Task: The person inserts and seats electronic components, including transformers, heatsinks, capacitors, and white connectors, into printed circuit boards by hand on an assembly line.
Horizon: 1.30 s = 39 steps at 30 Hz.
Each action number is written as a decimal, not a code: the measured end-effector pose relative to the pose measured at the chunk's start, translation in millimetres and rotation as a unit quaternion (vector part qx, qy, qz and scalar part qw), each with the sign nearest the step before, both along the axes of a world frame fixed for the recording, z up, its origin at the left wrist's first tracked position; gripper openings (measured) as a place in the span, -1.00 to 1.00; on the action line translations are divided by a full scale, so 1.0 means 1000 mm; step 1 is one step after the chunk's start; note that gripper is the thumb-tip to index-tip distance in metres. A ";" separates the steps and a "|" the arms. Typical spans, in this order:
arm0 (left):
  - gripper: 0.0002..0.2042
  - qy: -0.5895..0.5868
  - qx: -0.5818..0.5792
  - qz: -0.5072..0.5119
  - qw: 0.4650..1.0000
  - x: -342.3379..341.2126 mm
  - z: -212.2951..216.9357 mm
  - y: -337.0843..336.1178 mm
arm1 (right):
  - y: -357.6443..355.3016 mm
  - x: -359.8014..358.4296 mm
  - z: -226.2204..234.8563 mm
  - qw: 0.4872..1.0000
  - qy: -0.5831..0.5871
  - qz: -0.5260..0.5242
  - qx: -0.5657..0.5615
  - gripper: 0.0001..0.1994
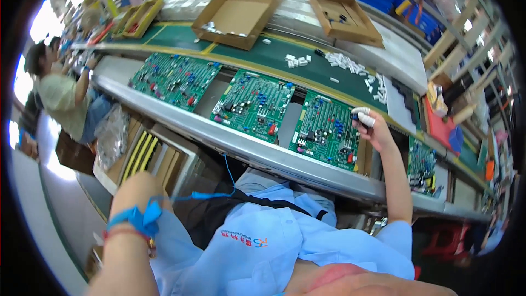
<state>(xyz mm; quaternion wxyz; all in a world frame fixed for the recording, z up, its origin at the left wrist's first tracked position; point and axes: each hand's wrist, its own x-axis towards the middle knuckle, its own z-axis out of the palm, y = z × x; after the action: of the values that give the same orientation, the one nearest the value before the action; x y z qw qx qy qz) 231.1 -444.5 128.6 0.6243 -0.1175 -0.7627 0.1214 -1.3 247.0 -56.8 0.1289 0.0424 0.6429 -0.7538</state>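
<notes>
Bench's near edge (274,157): first board (174,79), second board (255,101) and third board (329,131), left to right
Third board's far right corner: the worker's right hand (377,131), a small part (364,126) in it
Toward bench's right end: fourth board (422,164)
Belt (274,51) behind the boards: loose parts (345,61), scattered
Belt's far side: large tray (241,8), pieces (211,26) in its near left corner
Right of that: smaller tray (356,32)

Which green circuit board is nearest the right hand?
The third board from the left: the right hand is at its right edge. The first board and second board lie farther left; the fourth board lies past the forearm.
</notes>
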 end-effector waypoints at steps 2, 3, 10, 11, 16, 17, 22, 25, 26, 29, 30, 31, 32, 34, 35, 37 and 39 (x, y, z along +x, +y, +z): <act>-0.83 0.021 -0.053 -0.071 0.996 -0.037 0.017 0.026 | 0.007 0.001 -0.003 1.000 -0.014 -0.018 0.010 -0.80; -0.83 0.028 -0.078 -0.106 0.991 -0.053 0.024 0.042 | 0.011 0.002 -0.007 1.000 -0.011 -0.022 0.013 -0.80; -0.77 0.078 -0.193 -0.346 0.915 -0.136 0.029 0.139 | 0.011 0.000 -0.010 0.998 -0.026 -0.017 0.058 -0.80; -0.76 0.082 -0.200 -0.378 0.900 -0.140 0.026 0.155 | 0.013 0.000 -0.012 0.998 -0.019 -0.014 0.051 -0.80; -0.70 0.107 -0.222 -0.489 0.837 -0.136 0.005 0.211 | 0.013 -0.003 -0.010 0.998 -0.002 -0.016 0.054 -0.81; -0.69 0.114 -0.226 -0.503 0.826 -0.132 0.002 0.220 | 0.014 -0.005 -0.013 0.999 -0.002 -0.011 0.050 -0.80; -0.63 0.114 -0.277 -0.535 0.790 -0.083 0.008 0.252 | 0.016 -0.005 -0.013 0.996 0.008 -0.023 0.084 -0.76; -0.64 0.389 -0.142 -0.636 0.651 -0.101 0.010 0.282 | 0.018 -0.003 -0.023 0.996 0.007 -0.038 0.080 -0.71; -0.69 0.327 -0.109 -0.566 0.749 -0.092 0.005 0.255 | 0.033 0.001 -0.034 0.996 0.004 -0.073 0.060 -0.68; -0.65 0.248 0.035 -0.474 0.844 -0.070 -0.026 0.166 | 0.047 0.004 -0.024 0.995 0.014 -0.061 0.079 -0.64; -0.61 0.223 0.087 -0.435 0.868 -0.080 -0.053 0.136 | 0.060 0.004 -0.025 0.998 0.003 -0.033 0.053 -0.63; -0.69 0.267 0.183 -0.366 0.873 -0.104 -0.074 0.128 | 0.065 0.000 -0.028 0.998 -0.008 -0.032 0.054 -0.62; -0.53 0.205 0.366 -0.241 0.875 -0.089 -0.123 0.065 | 0.070 0.000 -0.033 0.998 0.006 -0.039 0.043 -0.61; -0.81 -0.043 0.389 -0.016 0.920 -0.123 -0.150 0.078 | 0.071 0.001 -0.031 0.999 0.024 -0.040 0.015 -0.59; -0.86 -0.100 0.302 0.082 0.944 -0.129 -0.172 0.055 | 0.067 -0.001 -0.032 0.999 0.027 -0.036 0.007 -0.60; -0.90 -0.251 0.340 0.258 0.869 -0.114 -0.224 0.022 | 0.065 -0.002 -0.027 1.000 0.023 -0.018 -0.002 -0.61; -0.89 -0.390 0.308 0.393 0.774 -0.080 -0.272 -0.014 | 0.062 0.005 -0.018 0.999 0.016 0.015 -0.024 -0.62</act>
<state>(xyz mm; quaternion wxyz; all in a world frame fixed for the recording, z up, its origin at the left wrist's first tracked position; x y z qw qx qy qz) 151.3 -458.9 -143.4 0.1744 0.3542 -0.9169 0.0583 3.5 309.0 -75.0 0.1307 0.0181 0.6274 -0.7674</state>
